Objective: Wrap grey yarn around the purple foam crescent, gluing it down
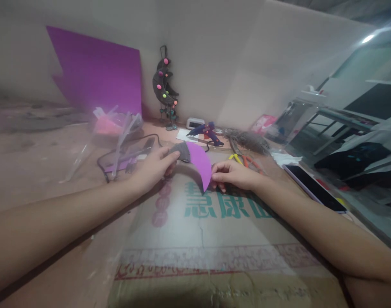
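Note:
A purple crescent cutout (201, 163) is held above the printed cardboard (170, 239). Grey yarn (183, 152) is wound around its left part, while the pointed right part is bare purple. My left hand (158, 167) is closed on the wrapped end, thumb on top. At the crescent's right edge, my right hand (232, 174) has its thumb and fingers pinched together. Whatever lies between those fingertips is too small to make out. Behind the crescent lies a blue glue gun (205, 130) with a small red light.
A grey crescent ornament with colored pompoms (163, 83) hangs against the wall, beside a large purple sheet (102, 72). Loose grey yarn (248, 140), orange-handled pliers (251, 163) and a phone (314, 188) lie to the right. Plastic bags (115, 128) and a dark cable (101, 164) are at left.

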Tool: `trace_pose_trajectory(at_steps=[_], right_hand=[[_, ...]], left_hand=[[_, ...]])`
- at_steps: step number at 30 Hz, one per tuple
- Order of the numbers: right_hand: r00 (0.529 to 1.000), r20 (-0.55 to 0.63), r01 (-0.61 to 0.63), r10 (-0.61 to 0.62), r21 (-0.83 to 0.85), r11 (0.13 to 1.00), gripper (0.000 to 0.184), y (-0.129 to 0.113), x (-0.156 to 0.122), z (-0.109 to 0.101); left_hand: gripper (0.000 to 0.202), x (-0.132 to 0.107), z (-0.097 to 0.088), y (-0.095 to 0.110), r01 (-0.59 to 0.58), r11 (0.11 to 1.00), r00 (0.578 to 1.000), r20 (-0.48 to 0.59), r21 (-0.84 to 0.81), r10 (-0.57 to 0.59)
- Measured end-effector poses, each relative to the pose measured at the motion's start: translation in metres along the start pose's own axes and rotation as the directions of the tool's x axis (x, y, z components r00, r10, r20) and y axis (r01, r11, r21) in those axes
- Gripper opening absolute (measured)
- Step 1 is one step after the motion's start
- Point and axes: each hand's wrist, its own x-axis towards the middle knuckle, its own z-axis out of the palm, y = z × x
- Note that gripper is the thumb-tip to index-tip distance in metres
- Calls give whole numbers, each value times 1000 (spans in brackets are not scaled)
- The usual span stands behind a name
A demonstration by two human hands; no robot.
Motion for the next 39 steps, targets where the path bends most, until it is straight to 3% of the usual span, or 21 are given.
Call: trace_pose_trajectory(at_steps=[12, 19, 24, 31, 39], right_hand=[[1000, 25, 10, -10, -16, 1000, 25, -5, -1, 1], [999, 48, 19, -19, 0, 1000, 25, -4, -1, 1], [1000, 10, 6, -7, 76, 997, 33, 0, 0, 2], [998, 23, -54, 52, 130, 990, 26, 1, 1, 2], [999, 2, -40, 40, 68, 997, 27, 0, 1, 1]], left_hand=[[29, -2, 1, 3, -1, 1000, 1000, 17, 4, 0], [24, 3, 1, 4, 106, 961, 992, -39, -257, -120], [24, 1, 2, 6, 96, 970, 994, -26, -222, -104], [23, 0, 0, 0, 44, 988, 999, 1, -148, -45], [27, 1, 0, -2, -3, 996, 1000, 9, -85, 4]])
